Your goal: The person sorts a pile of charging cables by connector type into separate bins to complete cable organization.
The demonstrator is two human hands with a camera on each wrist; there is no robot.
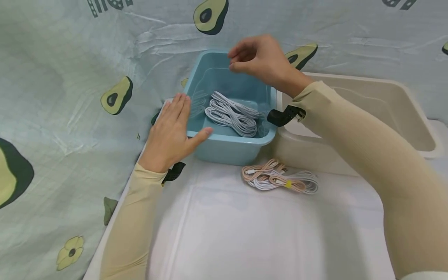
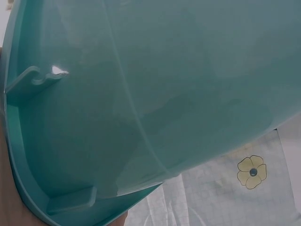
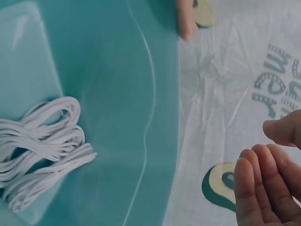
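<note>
l hand (image 1: pixel 171 130) lay flat w/ straight fingers on the near-left corner of the blue tub (image 1: pixel 224 149), thumb along the front rim; relaxed, not grasping. left wrist view showed only the tub's outer wall (image 2: pixel 155 94) close up, plus a bit of the printed cloth (image 2: pixel 235 188).

r hand (image 1: pixel 260 56) hovered above the tub's far side, fingers loosely curled, holding nothing. in the right wrist view its fingertips (image 3: pixel 263 188) were slack over the cloth (image 3: pixel 225 94), just beside the tub's rim (image 3: pixel 160 94).

white cable (image 1: pixel 231 114) sat coiled inside the tub on its floor, toward the front; also seen in the right wrist view (image 3: pixel 40 146), apart from both hands.

a 2nd bundle, pink & white cables (image 1: pixel 278 181) w/ a yellow tie, lay on the white table (image 1: pixel 245 233) just in front of the tub, to the right. beige tub (image 1: pixel 385 112) stood right beside the blue one, touching or nearly so. avocado-print cloth (image 1: pixel 70 97) hung behind and at left. both arms wore beige sleeves w/ black wrist straps.
</note>
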